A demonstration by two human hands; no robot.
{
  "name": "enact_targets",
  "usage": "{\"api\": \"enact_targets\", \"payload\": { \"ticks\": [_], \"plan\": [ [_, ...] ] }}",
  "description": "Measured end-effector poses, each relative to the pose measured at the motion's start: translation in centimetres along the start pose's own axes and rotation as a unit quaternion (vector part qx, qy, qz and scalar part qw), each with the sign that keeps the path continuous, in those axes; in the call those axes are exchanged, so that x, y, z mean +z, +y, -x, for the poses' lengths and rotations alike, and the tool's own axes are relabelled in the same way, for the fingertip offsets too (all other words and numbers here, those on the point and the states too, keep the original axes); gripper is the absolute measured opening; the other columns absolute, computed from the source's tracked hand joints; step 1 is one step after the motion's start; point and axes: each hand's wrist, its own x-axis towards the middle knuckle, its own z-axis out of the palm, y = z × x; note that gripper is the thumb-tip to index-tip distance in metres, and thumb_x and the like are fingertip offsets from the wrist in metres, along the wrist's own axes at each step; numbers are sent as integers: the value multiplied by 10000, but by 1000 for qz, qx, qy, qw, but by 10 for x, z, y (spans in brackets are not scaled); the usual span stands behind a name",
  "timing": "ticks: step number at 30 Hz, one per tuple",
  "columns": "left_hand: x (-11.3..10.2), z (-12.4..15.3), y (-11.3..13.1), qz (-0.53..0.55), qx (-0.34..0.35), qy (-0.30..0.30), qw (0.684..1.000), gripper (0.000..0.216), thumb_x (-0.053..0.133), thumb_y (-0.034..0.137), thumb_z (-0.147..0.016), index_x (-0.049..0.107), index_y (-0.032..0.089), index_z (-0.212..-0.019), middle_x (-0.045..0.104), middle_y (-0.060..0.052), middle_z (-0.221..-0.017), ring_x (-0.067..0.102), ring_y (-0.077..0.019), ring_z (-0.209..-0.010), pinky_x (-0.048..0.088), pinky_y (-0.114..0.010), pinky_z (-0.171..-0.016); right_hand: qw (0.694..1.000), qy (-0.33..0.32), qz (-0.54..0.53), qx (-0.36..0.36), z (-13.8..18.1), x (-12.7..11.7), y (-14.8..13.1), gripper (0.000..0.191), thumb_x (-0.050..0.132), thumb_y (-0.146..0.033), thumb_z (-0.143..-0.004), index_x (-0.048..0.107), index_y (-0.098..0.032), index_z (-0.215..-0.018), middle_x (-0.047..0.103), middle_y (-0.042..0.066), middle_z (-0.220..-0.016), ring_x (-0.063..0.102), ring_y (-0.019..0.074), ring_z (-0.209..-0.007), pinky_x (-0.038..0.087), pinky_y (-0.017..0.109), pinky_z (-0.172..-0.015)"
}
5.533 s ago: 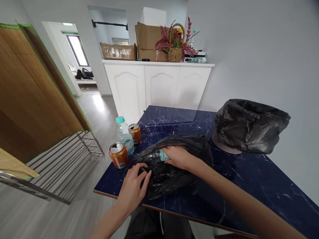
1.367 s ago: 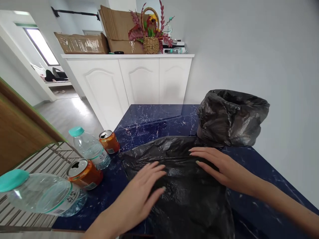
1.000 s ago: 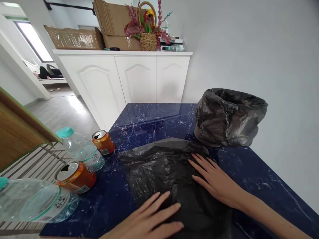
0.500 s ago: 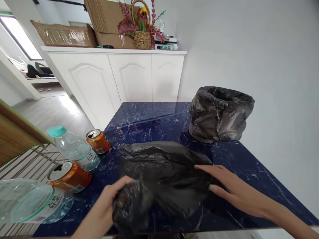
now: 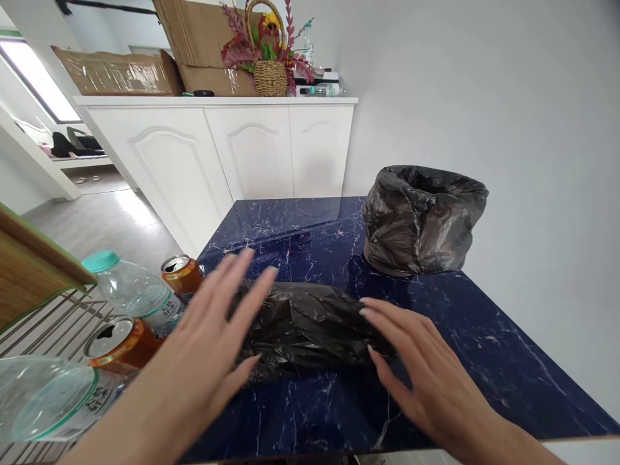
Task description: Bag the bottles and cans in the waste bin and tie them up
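Note:
A black plastic bag [image 5: 310, 326] lies in a crumpled, flattened strip across the dark blue marbled tabletop [image 5: 300, 413]. Over its left end hovers my left hand [image 5: 217, 323], fingers spread and gripping nothing. My right hand [image 5: 411, 361] rests at the bag's right end with its fingers stretched out; the fingertips seem to touch the plastic. Farther back on the right stands a bin [image 5: 421, 219] lined with another black bag, its mouth open at the top.
Along the left edge are an orange can [image 5: 181, 274], a second orange can [image 5: 119, 345], a clear bottle with a teal cap [image 5: 133, 290] and another clear bottle [image 5: 53, 394]. A wire rack [image 5: 53, 323] borders them. Behind stands a white cabinet [image 5: 256, 152] carrying cardboard boxes and a flower basket [image 5: 270, 77].
My left hand has let go of the bunched plastic and risen, fingers spreading. The bag now lies in a narrower strip. My right hand stays by its right end.

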Motion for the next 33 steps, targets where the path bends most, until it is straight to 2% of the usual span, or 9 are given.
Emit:
{"api": "enact_targets", "payload": {
  "ticks": [2,5,8,11,13,16,21,28,33],
  "plan": [
    [11,-12,26,37,93,-27,995,669,493,340,-1090,247,329,-1712,370,-39,-1745,301,-312,-1630,301,-534,-1329,998,-24,10,-64,-8,6,-13,707,506,-188,-1064,235,-305,-1707,513,82,-1646,458,285,-1540,447,523,-1235],
    [61,-32,40,65,145,-70,985,671,454,498,-1118,288,212,-1701,426,-95,-1712,278,-310,-1637,279,-507,-1337,992,-89,48,-76,-18,40,-5,625,458,-265,-1106,285,-178,-1701,416,113,-1708,324,307,-1612,339,574,-1306],
    [117,-46,16,51,130,-111,984,683,372,568,-1124,346,176,-1682,359,-104,-1741,221,-343,-1648,250,-550,-1336,983,-154,88,-53,-19,78,24,592,416,-408,-1135,389,-138,-1661,374,141,-1724,293,358,-1618,303,655,-1296],
    [143,-50,-18,28,116,-139,983,633,361,550,-1131,382,223,-1673,366,-83,-1737,250,-356,-1638,272,-583,-1318,978,-186,88,-26,-14,94,46,612,350,-490,-1146,388,-178,-1671,337,116,-1742,275,341,-1627,320,645,-1290],
    [141,-48,-25,-6,81,-126,989,578,390,468,-1136,462,181,-1632,432,-126,-1699,253,-392,-1632,254,-626,-1312,979,-189,77,-19,-11,95,51,615,321,-497,-1151,348,-206,-1691,295,89,-1761,239,316,-1640,317,612,-1303],
    [127,-43,-1,-23,77,-86,993,527,411,346,-1126,539,77,-1561,459,-198,-1669,201,-406,-1642,191,-620,-1335,982,-175,67,-5,-8,95,48,605,315,-475,-1153,343,-206,-1694,261,84,-1771,196,303,-1652,274,596,-1326],
    [134,-34,51,67,117,-82,988,651,363,510,-1139,293,191,-1702,327,-95,-1753,225,-310,-1651,253,-544,-1341,985,-157,66,11,-4,97,44,583,328,-427,-1154,328,-218,-1698,261,71,-1772,214,284,-1649,268,589,-1331],
    [144,-1,-23,56,48,-88,993,634,400,430,-1145,184,304,-1727,279,-47,-1773,211,-300,-1654,281,-572,-1327,985,-164,58,17,31,61,65,584,400,-450,-1137,296,-357,-1704,351,17,-1747,348,294,-1603,364,573,-1289],
    [116,23,-37,34,12,-11,999,656,429,286,-1128,175,255,-1732,362,-92,-1743,324,-292,-1621,362,-544,-1304,977,-96,36,185,50,35,87,686,469,-670,-1048,469,-276,-1610,636,156,-1461,621,381,-1333,563,568,-1058]
  ]
}}
